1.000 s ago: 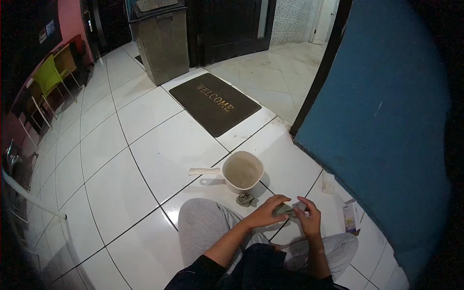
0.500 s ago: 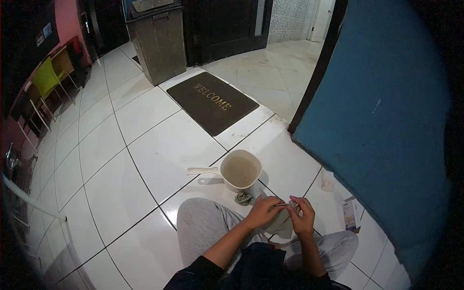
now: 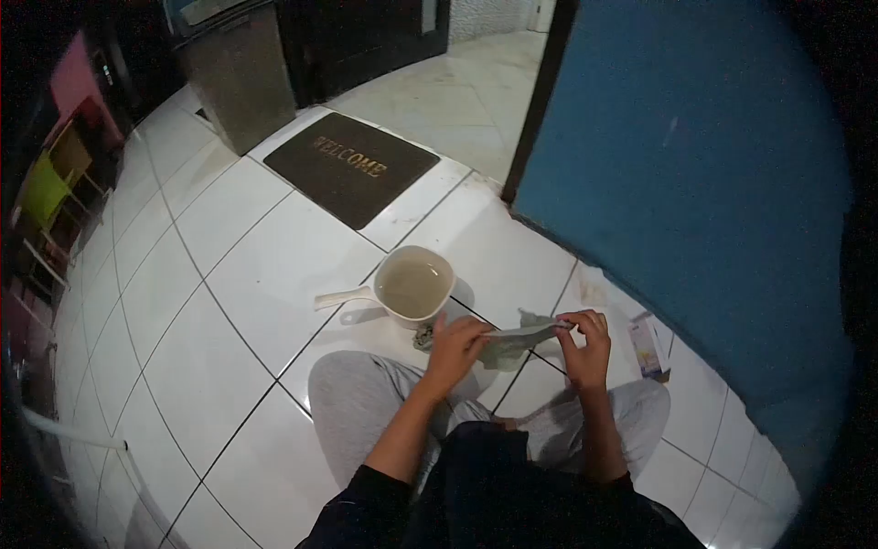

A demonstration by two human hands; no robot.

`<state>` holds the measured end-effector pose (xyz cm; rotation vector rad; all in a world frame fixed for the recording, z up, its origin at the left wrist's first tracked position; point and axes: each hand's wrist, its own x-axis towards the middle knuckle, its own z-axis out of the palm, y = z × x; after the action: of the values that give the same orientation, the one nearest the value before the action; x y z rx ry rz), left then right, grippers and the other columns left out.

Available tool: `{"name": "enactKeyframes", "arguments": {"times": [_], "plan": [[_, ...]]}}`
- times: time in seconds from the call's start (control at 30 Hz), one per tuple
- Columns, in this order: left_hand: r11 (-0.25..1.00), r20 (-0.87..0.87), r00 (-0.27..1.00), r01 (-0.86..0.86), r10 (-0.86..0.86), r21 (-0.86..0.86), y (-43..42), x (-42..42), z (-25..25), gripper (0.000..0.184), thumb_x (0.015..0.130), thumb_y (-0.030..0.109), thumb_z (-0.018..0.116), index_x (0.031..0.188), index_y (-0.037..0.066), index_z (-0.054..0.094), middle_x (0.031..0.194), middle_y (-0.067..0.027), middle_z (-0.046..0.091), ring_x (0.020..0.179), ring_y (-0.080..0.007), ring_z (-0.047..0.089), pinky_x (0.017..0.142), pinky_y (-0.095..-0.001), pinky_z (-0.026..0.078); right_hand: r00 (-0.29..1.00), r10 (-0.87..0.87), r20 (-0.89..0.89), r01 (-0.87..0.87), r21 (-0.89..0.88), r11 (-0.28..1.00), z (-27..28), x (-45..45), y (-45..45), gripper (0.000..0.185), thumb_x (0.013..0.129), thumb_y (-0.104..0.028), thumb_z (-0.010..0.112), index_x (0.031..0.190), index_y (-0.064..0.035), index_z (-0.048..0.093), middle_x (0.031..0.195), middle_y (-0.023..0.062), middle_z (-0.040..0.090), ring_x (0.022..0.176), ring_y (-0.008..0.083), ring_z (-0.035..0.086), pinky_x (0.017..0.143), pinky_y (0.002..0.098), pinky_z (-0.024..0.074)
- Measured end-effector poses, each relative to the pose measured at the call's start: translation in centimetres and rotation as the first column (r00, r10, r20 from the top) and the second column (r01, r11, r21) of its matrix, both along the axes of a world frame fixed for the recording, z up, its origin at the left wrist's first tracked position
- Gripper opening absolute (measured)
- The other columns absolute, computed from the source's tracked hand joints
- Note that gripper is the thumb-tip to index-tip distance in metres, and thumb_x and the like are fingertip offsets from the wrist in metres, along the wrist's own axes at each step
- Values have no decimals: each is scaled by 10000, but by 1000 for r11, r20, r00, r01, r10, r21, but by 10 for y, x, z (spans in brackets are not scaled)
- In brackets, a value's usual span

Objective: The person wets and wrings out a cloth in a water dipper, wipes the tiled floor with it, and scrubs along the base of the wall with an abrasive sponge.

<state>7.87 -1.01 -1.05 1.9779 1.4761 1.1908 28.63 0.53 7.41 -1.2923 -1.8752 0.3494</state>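
Observation:
A grey-green cloth [image 3: 514, 346] is stretched between my two hands, just above the tiled floor in front of my crossed legs. My left hand [image 3: 455, 350] pinches its left end, fingers closed. At the cloth's right end, my right hand [image 3: 585, 346] grips the edge between thumb and fingers. Beyond my left hand stands a cream dipper [image 3: 413, 285] with cloudy water in it, its handle [image 3: 343, 298] pointing left. A crumpled dark grey cloth [image 3: 422, 338] lies against the dipper's near side, partly hidden by my left hand.
To the right, a small printed box [image 3: 648, 348] lies near the blue wall [image 3: 677, 201]. A brown WELCOME mat [image 3: 352, 169] is ahead by the doorway, with a tall grey bin [image 3: 240, 82] beside it. A green chair [image 3: 44, 190] stands far left.
My hands have moved apart, drawing the cloth out between them, where before they were close together. The view has shifted, so the surroundings sit further left and higher.

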Motion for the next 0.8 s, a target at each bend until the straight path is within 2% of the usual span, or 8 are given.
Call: {"name": "enactKeyframes", "arguments": {"times": [0.17, 0.27, 0.33, 0.53, 0.63, 0.7, 0.77, 0.8], "plan": [[994, 376, 926, 6, 37, -112, -8, -2, 20, 186, 702, -12, 569, 869, 35, 637, 842, -79, 589, 824, -214, 572, 789, -306, 428, 1000, -22, -20, 21, -35, 999, 4, 23, -10, 98, 699, -21, 610, 783, -51, 568, 844, 67, 567, 853, 237, 483, 767, 321, 383], [997, 367, 930, 45, -20, -59, -11, -4, 18, 209, 711, -19, 563, 902, 32, 632, 858, -73, 598, 816, -188, 572, 714, -270, 444, 998, 51, 29, -52, 27, 998, 5, 36, -19, 104, 716, -42, 603, 813, -48, 563, 838, 75, 580, 842, 215, 517, 744, 309, 403], [996, 351, 935, 67, -40, -63, -19, -5, 25, 195, 735, -4, 552, 909, 37, 630, 866, -75, 603, 811, -189, 573, 708, -271, 442, 971, 48, -234, -143, -407, 902, 12, 44, -32, 115, 716, -18, 608, 815, -21, 549, 814, 58, 581, 802, 129, 529, 719, 266, 416], [959, 515, 857, 165, -25, -229, -26, -2, 30, 229, 767, -11, 527, 984, 27, 592, 896, -74, 609, 788, -152, 560, 718, -263, 434, 956, 135, -262, -262, -549, 794, -5, 69, -37, 165, 768, -78, 625, 886, -13, 529, 801, 48, 570, 738, 116, 532, 700, 269, 426], [952, 352, 935, 78, 33, -295, -15, 5, 25, 299, 754, -3, 516, 1051, 20, 546, 980, -126, 582, 873, -224, 553, 773, -315, 428, 979, 138, -148, -200, -600, 775, -17, 63, -22, 312, 761, -142, 639, 1019, -44, 492, 875, 97, 569, 796, 190, 553, 729, 320, 445], [956, -127, 949, -276, 288, 104, -3, 14, 0, 369, 743, 6, 522, 1110, -6, 480, 1057, -170, 529, 953, -299, 512, 819, -382, 404, 988, 157, 8, -120, -610, 784, -23, 58, -11, 421, 758, -197, 647, 1114, -67, 466, 941, 142, 570, 848, 258, 572, 750, 370, 462], [957, -230, 929, -287, 290, 48, -6, 24, -2, 430, 735, 33, 536, 1147, -27, 430, 1086, -208, 486, 1008, -354, 461, 861, -423, 370, 959, 209, 194, -128, -361, 924, -27, 59, 0, 601, 750, -237, 651, 1255, -86, 362, 1056, 174, 527, 939, 308, 535, 814, 391, 434], [963, -312, 914, -267, 260, 21, -9, 30, -9, 447, 737, 68, 547, 1153, -32, 419, 1067, -216, 488, 998, -365, 463, 861, -424, 374, 966, 222, 134, -141, -444, 885, -12, 58, 6, 648, 748, -266, 648, 1295, -101, 341, 1096, 179, 508, 1010, 311, 497, 869, 397, 400]]}}
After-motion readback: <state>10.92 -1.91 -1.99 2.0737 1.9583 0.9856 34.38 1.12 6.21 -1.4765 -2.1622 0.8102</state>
